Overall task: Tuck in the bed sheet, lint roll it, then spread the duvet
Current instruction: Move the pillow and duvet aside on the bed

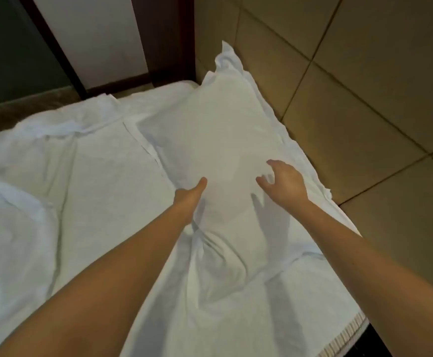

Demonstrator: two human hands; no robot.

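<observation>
Bed takes most of the view: a creased white cotton bed sheet [236, 305] runs under both forearms and on past the hands. It is wrinkled and bunched just short of the left hand, so the tuck-in looks not done or not finished; whether any side is tucked cannot be told from here. Brown square-tiled floor [365, 73] lies beyond and to the outside of the right hand, bare as far as seen, so there is good walking room on that side. To the outside of the left hand is a rumpled heap of white bedding [17, 228]; it may be the duvet, cannot tell, and it is not spread. A plump white rectangular pillow with a flanged border [210, 130] sits under and ahead of both hands, close to the bed's right edge, its far corner lifted over the floor. No lint roller in view, so judged early in the task, with the pillow being cleared first. Dark wooden frame with a pale panel [94, 47] stands past the far end of the bed, which limits room there. Left hand [188, 197] grips the pillow's near-left side, thumb on top, fingers hidden beneath. Right hand [282, 184] is spread, fingers loosely bent, at or just above the pillow top, holding nothing. Striped mattress edging [349, 333] shows under the right forearm, marking the drop-off.
</observation>
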